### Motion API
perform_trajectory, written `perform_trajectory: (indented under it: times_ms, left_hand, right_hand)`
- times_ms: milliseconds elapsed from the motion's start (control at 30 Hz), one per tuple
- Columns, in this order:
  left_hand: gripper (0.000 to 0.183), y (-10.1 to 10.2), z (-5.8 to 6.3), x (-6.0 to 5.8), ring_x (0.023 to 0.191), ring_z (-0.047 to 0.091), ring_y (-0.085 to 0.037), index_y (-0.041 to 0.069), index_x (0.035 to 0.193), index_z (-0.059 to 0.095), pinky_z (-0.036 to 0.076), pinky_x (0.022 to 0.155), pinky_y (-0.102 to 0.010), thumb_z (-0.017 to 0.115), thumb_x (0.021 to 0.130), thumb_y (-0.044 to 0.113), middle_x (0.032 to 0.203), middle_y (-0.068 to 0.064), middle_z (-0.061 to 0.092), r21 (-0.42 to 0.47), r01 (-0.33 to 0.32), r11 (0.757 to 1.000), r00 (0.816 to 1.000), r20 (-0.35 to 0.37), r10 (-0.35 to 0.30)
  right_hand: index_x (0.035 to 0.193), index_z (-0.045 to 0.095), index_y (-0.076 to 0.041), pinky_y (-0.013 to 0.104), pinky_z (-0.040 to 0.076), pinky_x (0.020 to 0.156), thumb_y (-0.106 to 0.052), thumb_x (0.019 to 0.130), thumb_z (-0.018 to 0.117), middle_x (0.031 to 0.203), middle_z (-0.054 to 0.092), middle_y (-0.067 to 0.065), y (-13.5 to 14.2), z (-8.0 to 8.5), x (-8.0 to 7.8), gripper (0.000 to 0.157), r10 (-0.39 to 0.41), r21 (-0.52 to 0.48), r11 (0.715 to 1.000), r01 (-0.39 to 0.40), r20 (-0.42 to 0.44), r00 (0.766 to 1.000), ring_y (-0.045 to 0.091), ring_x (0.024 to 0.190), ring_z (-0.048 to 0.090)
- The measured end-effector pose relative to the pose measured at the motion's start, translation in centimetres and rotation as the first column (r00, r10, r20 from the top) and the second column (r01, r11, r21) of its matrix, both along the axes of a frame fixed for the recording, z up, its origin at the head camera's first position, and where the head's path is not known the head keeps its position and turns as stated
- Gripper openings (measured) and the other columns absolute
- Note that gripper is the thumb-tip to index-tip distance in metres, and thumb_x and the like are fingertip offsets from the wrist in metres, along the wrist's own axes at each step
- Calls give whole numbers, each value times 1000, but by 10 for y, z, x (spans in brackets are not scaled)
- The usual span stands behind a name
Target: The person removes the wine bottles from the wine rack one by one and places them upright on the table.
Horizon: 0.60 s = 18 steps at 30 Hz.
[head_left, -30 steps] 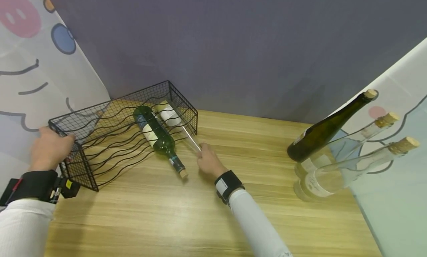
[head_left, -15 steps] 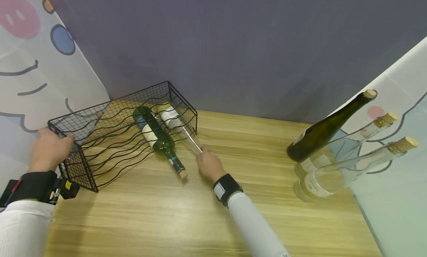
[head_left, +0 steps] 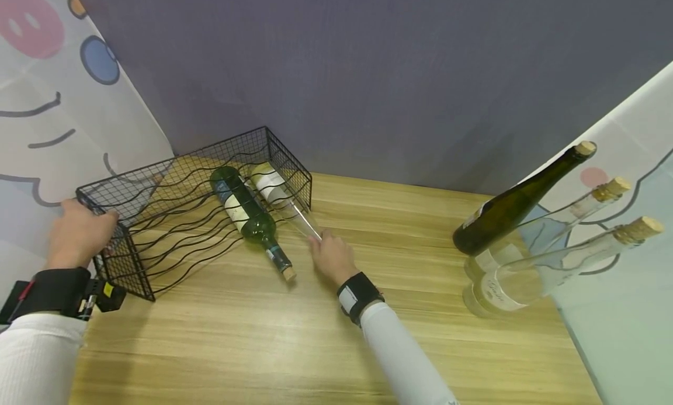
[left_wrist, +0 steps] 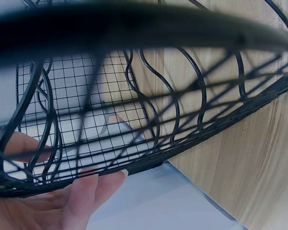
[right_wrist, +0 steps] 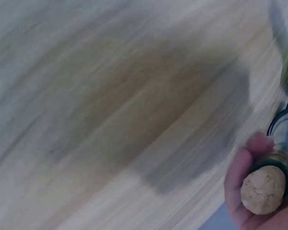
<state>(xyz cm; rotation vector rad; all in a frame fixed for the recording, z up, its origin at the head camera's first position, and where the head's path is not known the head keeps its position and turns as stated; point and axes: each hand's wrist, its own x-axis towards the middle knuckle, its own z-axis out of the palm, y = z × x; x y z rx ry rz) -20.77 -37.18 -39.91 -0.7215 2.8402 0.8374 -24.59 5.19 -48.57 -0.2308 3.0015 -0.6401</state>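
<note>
A black wire wine rack [head_left: 131, 259] lies on the wooden table. My left hand [head_left: 79, 232] grips its left end; in the left wrist view, thumb and fingers [left_wrist: 93, 191] close around the mesh edge. At the rack's right end lies a clear glass bottle [head_left: 270, 183] with a white label. My right hand [head_left: 332, 258] holds its neck, and the cork [right_wrist: 263, 190] sticks out of that grip in the right wrist view. Beside it, to the left, a green wine bottle [head_left: 242, 209] rests across the wavy wires, its corked neck pointing toward me.
On the right of the table stand a dark green bottle [head_left: 489, 224] and two clear corked bottles, the nearer one with a label [head_left: 499, 291]. A grey wall [head_left: 368, 89] rises behind the rack. Printed white panels [head_left: 121, 136] border both sides.
The clear bottle has shifted slightly toward me and to the right, together with my right hand. My left hand, the rack and the green bottle stay in place.
</note>
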Motion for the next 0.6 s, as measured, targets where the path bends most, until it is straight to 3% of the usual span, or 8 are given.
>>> perform_trajectory:
  times_ms: [167, 400, 600]
  left_hand:
    - [85, 1, 0, -1, 97, 45, -63, -28, 141, -4, 43, 68, -58, 32, 101, 38, 112, -53, 38, -2, 6, 1000, 1000, -3, -6]
    - [85, 2, 0, -2, 95, 47, -60, -28, 141, -6, 43, 68, -56, 32, 101, 36, 112, -53, 38, 5, 4, 1000, 1000, -11, -4]
    - [85, 0, -1, -1, 100, 44, -64, -28, 141, -7, 43, 70, -59, 31, 101, 37, 119, -57, 33, 10, -3, 1000, 1000, 0, 3]
  right_hand:
    - [94, 59, -3, 32, 42, 50, -34, 102, 49, 70, 56, 8, 2, 5, -2, 34, -6, -20, 1000, 7, 46, 999, 22, 61, 56]
    - [98, 57, -2, 33, 42, 52, -31, 102, 47, 74, 56, 8, 2, 6, -1, 30, -33, -16, 999, 35, 89, 996, 23, 64, 55]
    - [93, 58, -4, 32, 41, 49, -39, 101, 41, 68, 54, 7, -1, 0, 3, 40, -49, 50, 998, 48, 16, 999, 21, 60, 54]
